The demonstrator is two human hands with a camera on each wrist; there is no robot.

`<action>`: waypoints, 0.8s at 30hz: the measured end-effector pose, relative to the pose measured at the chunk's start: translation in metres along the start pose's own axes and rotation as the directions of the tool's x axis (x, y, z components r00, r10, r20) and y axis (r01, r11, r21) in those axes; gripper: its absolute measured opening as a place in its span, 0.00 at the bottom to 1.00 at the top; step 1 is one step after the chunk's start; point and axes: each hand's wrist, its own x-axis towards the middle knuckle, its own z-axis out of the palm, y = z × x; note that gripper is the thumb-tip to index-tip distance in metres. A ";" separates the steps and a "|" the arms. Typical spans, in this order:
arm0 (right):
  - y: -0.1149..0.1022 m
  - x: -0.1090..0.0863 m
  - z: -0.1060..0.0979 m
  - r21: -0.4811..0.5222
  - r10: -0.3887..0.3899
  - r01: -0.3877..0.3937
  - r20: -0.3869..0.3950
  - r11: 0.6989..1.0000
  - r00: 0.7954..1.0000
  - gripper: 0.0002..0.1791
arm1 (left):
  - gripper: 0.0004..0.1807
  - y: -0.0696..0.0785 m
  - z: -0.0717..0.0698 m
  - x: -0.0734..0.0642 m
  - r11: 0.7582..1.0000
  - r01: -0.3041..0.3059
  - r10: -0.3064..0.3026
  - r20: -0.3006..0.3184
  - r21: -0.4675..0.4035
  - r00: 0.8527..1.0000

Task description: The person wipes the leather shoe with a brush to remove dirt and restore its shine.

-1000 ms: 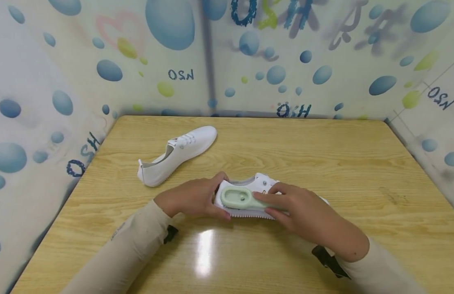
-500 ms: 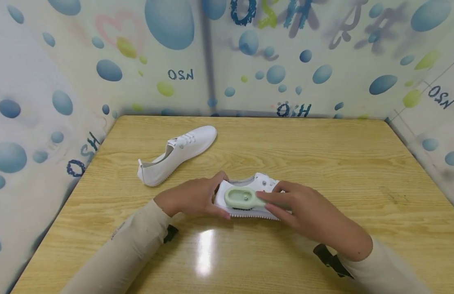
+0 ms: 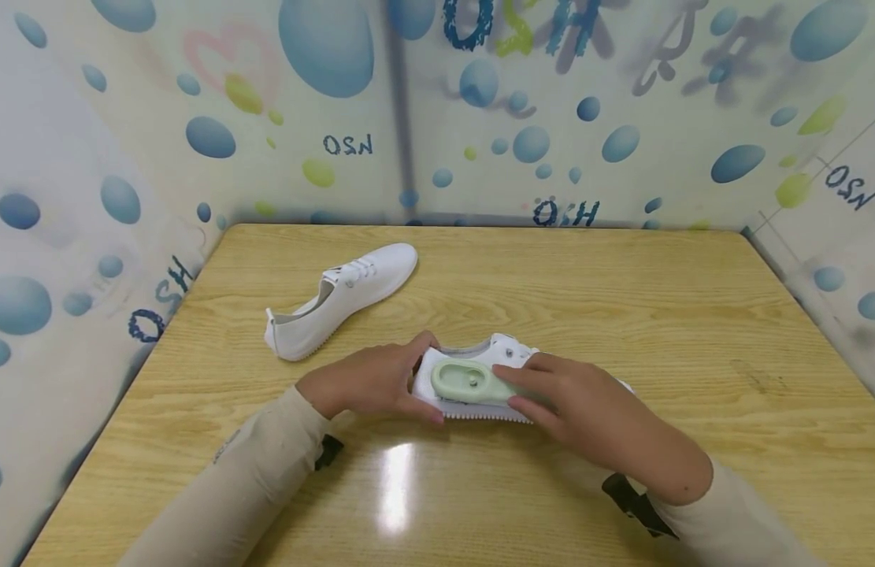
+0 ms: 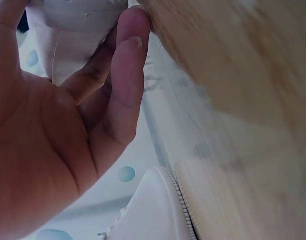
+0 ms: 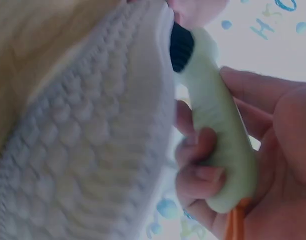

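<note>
A white lace-up shoe [image 3: 504, 347] is tipped on its side, toe to the right, its textured sole [image 5: 83, 125] filling much of the right wrist view. My left hand [image 3: 380, 382] grips its heel, thumb and fingers on either side; the left wrist view shows the fingers curled against the heel [image 4: 75, 35]. A pale green brush [image 3: 454, 381] lies flat along the shoe's upper side near the heel. My right hand [image 3: 586, 402] holds its handle [image 5: 222, 135], fingers wrapped round it. Dark bristles [image 5: 181, 47] face the shoe. The toe is mostly hidden behind the right hand.
The matching white shoe [image 3: 345, 299] stands upright on the wooden table [image 3: 621, 299], behind the left hand. An orange loop [image 5: 235, 220] hangs from the brush handle. Walls with blue bubble patterns [image 3: 480, 157] enclose the table's back and sides.
The brush and right hand shifted slightly right along the shoe, then slightly back left. The left hand and both shoes stay in place.
</note>
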 end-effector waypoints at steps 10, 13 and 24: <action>0.011 -0.010 -0.023 0.037 0.099 -0.103 0.094 0.994 0.991 0.22 | 0.43 0.001 0.000 0.000 0.999 0.034 -0.034 0.000 0.003 0.999; 0.009 -0.008 -0.018 0.055 0.078 -0.083 0.081 0.995 0.994 0.22 | 0.43 0.001 0.000 -0.001 1.000 0.022 -0.022 0.000 -0.001 1.000; -0.002 0.001 0.008 0.025 -0.042 0.044 -0.081 0.999 0.996 0.22 | 0.43 0.001 0.000 0.000 1.000 -0.022 0.022 -0.011 0.008 1.000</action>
